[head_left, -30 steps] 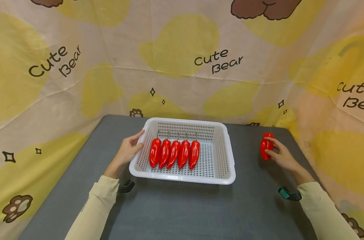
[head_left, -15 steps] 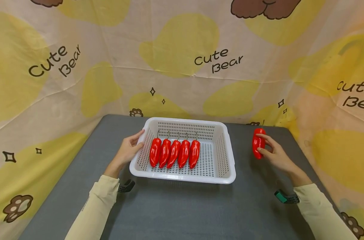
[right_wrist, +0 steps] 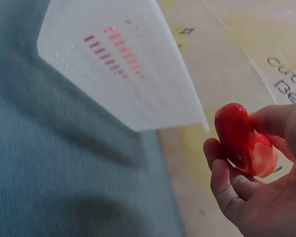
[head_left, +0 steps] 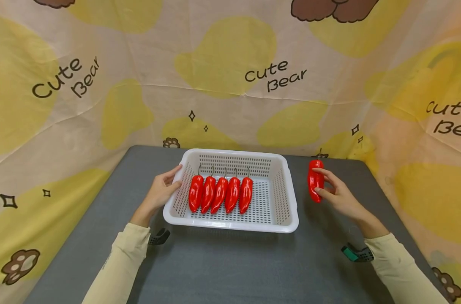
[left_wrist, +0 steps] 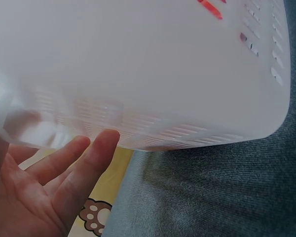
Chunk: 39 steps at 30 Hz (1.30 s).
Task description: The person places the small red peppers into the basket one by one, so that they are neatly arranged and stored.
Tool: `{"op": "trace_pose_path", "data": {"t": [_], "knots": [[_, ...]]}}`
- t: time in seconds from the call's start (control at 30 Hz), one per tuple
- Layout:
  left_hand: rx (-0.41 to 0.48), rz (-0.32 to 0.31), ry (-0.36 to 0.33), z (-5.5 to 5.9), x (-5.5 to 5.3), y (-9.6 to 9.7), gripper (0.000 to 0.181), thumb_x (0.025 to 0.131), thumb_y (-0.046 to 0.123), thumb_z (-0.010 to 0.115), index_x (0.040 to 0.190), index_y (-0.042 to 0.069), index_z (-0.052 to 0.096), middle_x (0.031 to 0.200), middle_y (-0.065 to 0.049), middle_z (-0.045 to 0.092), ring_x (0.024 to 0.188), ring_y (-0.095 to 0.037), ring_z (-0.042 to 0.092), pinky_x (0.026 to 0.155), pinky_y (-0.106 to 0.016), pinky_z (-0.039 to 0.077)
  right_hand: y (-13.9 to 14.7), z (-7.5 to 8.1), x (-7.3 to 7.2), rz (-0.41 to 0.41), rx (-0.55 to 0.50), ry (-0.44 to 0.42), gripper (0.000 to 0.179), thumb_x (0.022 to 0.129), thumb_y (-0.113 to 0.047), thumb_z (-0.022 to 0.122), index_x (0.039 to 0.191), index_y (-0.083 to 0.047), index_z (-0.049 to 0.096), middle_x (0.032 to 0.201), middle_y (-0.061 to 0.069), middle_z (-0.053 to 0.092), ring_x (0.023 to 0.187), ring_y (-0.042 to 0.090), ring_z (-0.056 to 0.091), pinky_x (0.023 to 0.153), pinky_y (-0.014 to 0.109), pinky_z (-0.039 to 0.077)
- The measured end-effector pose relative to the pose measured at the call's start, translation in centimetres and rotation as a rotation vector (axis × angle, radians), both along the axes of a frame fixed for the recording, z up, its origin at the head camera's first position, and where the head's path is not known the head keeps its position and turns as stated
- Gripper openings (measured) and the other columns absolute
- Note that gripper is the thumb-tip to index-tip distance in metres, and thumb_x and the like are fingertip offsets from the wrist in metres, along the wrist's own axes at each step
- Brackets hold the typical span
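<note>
A white perforated plastic basket (head_left: pixel 270 202) holds several red chili peppers (head_left: pixel 219 195), side by side with stems pointing to the back wall. My left hand (head_left: pixel 162 190) grips the basket's left rim, thumb toward the inside; its fingers (left_wrist: pixel 96 153) lie along the outer wall in the left wrist view. To the basket's right, my right hand (head_left: pixel 338 194) holds another red chili pepper (head_left: pixel 315 181) between thumb and fingers, stem toward the back. The right wrist view shows that chili pepper (right_wrist: pixel 237 133) in the grasp, the basket wall (right_wrist: pixel 138 98) beside it.
Everything is over a dark grey table (head_left: pixel 230 266). A printed cloth (head_left: pixel 222 59) with yellow patches and lettering hangs behind it and along both sides. A dark band (head_left: pixel 159 237) is at the left wrist, another with a green piece (head_left: pixel 350 253) at the right.
My right hand has moved left toward the basket with the chili pepper, whose stem now shows. The left hand stays on the rim, and the basket and its peppers have hardly shifted.
</note>
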State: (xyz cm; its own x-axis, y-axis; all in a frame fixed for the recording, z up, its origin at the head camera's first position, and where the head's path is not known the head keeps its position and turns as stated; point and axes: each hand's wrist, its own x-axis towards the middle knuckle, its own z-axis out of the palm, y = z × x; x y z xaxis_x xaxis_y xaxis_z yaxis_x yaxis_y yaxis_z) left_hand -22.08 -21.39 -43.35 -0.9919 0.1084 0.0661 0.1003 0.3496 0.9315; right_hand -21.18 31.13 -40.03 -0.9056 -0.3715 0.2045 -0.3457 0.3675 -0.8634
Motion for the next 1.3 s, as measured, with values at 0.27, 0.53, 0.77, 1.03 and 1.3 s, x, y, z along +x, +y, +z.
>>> {"op": "trace_pose_path", "data": {"t": [0.27,0.53,0.77,1.03,1.3], "knots": [[0.01,-0.008,0.01,0.0,-0.1,0.0,0.059,0.1,0.004,0.053,0.156,0.007,0.037,0.152,-0.028,0.046,0.131,-0.044,0.056,0.088,-0.028,0.06,-1.8,0.7,-0.1,0.045,-0.02,0.012,0.058,0.099,0.001,0.056,0.151,0.001,0.032,0.144,0.034,0.038,0.098,-0.004,0.065,0.078,0.02,0.061],[0.008,-0.001,0.015,-0.2,0.0,-0.1,0.058,0.1,0.004,0.054,0.156,0.007,0.038,0.151,-0.027,0.048,0.129,-0.045,0.057,0.086,-0.03,0.062,-4.0,1.6,-0.2,0.058,-0.044,-0.108,0.066,0.101,-0.008,0.056,0.158,-0.01,0.022,0.152,0.031,0.031,0.114,0.026,0.06,0.083,0.023,0.06],[0.001,-0.007,0.013,-0.2,0.0,-0.1,0.059,0.1,0.005,0.053,0.156,0.008,0.037,0.152,-0.027,0.047,0.127,-0.046,0.058,0.086,-0.033,0.063,-5.8,1.8,-0.5,0.084,-0.054,-0.14,0.068,0.101,-0.009,0.056,0.159,-0.012,0.021,0.153,0.028,0.034,0.132,0.045,0.042,0.089,0.025,0.059],[0.003,-0.005,0.012,0.0,-0.1,0.0,0.059,0.1,0.004,0.053,0.156,0.007,0.037,0.152,-0.028,0.046,0.13,-0.045,0.056,0.088,-0.032,0.062,-8.3,1.9,-0.8,0.132,-0.063,-0.203,0.071,0.1,-0.01,0.059,0.16,-0.016,0.022,0.158,0.023,0.029,0.134,0.049,0.044,0.096,0.039,0.058],[0.003,-0.001,0.003,-0.1,0.1,-0.1,0.059,0.1,0.005,0.054,0.157,0.009,0.037,0.152,-0.027,0.046,0.13,-0.046,0.057,0.086,-0.032,0.062,-10.8,1.5,-0.8,0.142,-0.099,-0.277,0.072,0.1,-0.007,0.058,0.161,-0.016,0.021,0.158,0.023,0.027,0.125,0.048,0.052,0.094,0.04,0.059]]}}
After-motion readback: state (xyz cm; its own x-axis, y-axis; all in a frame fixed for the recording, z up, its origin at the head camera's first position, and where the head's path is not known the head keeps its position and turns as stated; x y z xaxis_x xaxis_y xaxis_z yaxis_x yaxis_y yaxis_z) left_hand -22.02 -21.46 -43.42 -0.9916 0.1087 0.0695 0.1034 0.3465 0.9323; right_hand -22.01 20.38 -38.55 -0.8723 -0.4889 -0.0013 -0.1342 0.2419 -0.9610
